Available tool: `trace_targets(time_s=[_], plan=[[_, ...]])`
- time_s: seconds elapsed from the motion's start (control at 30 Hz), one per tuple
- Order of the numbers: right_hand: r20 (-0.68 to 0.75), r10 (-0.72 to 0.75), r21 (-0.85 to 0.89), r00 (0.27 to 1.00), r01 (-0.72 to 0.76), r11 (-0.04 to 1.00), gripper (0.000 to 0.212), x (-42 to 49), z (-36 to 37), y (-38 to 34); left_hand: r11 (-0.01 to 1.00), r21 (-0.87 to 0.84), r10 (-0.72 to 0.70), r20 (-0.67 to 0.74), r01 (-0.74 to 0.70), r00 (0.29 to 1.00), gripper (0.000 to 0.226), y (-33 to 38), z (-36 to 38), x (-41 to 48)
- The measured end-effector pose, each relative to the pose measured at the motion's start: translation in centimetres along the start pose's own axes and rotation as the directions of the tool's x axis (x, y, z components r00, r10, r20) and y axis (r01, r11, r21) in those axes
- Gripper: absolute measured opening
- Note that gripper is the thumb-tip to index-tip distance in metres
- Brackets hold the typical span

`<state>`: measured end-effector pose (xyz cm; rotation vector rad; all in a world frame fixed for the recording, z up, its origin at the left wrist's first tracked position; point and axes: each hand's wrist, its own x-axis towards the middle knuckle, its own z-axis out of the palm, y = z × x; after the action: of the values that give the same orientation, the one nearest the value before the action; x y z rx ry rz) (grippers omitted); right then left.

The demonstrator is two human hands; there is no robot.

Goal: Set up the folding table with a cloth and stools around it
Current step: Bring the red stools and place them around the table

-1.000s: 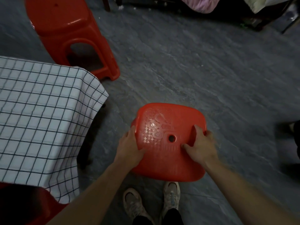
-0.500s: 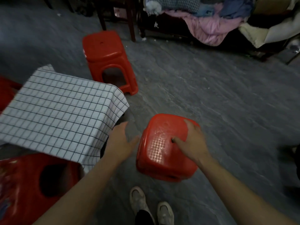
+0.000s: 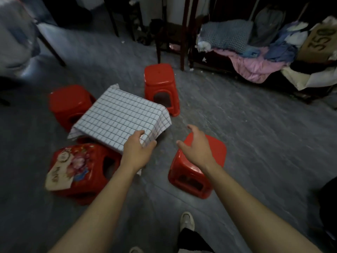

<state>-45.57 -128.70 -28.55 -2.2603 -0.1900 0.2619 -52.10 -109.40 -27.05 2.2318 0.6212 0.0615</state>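
Left hand [image 3: 138,152]: fingers relaxed and apart, holding nothing, over the near corner of the cloth; I cannot tell whether it touches.
Right hand [image 3: 197,148]: spread and empty, hanging above the nearest stool.
Nearest red stool [image 3: 217,150]: stands on the grey floor [image 3: 255,143] just beside the table's near corner.
Change: half a second ago the right hand was on this stool's seat; now it is off, and the stool stands by itself.
Labelled stool [image 3: 82,170]: red, with a paper label on it, partly tucked under the cloth's near-left edge.
Checked cloth [image 3: 118,117]: drapes over the folding table, which is hidden beneath it.
Left stool [image 3: 71,103]: at the far-left side.
Far stool [image 3: 160,83]: taller, at the far side.
Meaning: four stools ring the covered table, so the setup looks essentially finished.
Beyond: heaped clothes [image 3: 255,64] along the wall.
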Motion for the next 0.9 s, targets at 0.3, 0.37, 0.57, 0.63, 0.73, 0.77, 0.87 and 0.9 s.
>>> trace_targets(time_s=[0.3,0.37,0.57,0.63,0.73,0.77,0.87,0.9], plan=[[0.027,-0.170,-0.010,0.985,0.170,0.985,0.071,-8.1,7.2,-11.4,0.998,-0.055,-0.047,-0.139,0.040,0.989,0.057,-8.7,-12.6,-8.2],[0.033,-0.180,-0.016,0.983,0.181,0.983,0.070,-10.8,9.5,-13.8,0.997,-0.057,-0.054,-0.160,0.045,0.986,0.056,-11.3,-15.5,-10.5],[0.062,-0.211,-0.038,0.976,0.213,0.976,0.070,-17.3,16.0,-18.5,0.994,-0.097,-0.067,-0.211,0.047,0.975,0.044,-17.7,-22.0,-14.7],[0.068,-0.219,-0.050,0.973,0.223,0.974,0.070,-18.5,17.5,-19.6,0.994,-0.097,-0.066,-0.220,0.046,0.973,0.045,-19.2,-23.4,-15.4],[0.083,-0.231,-0.053,0.969,0.236,0.970,0.069,-18.7,19.2,-21.3,0.997,-0.049,-0.067,-0.244,0.057,0.968,0.044,-20.8,-25.3,-15.3],[0.091,-0.237,-0.058,0.967,0.243,0.968,0.069,-18.5,19.8,-21.9,0.995,-0.064,-0.084,-0.248,0.070,0.965,0.044,-21.4,-25.9,-15.1],[0.101,-0.240,-0.047,0.966,0.245,0.968,0.069,-17.2,22.1,-23.8,0.988,-0.132,-0.107,-0.247,0.076,0.963,0.048,-23.5,-27.5,-14.2],[0.104,-0.242,-0.029,0.965,0.246,0.969,0.069,-16.6,23.1,-24.5,0.989,-0.116,-0.114,-0.245,0.088,0.963,0.051,-24.3,-28.0,-13.9]])
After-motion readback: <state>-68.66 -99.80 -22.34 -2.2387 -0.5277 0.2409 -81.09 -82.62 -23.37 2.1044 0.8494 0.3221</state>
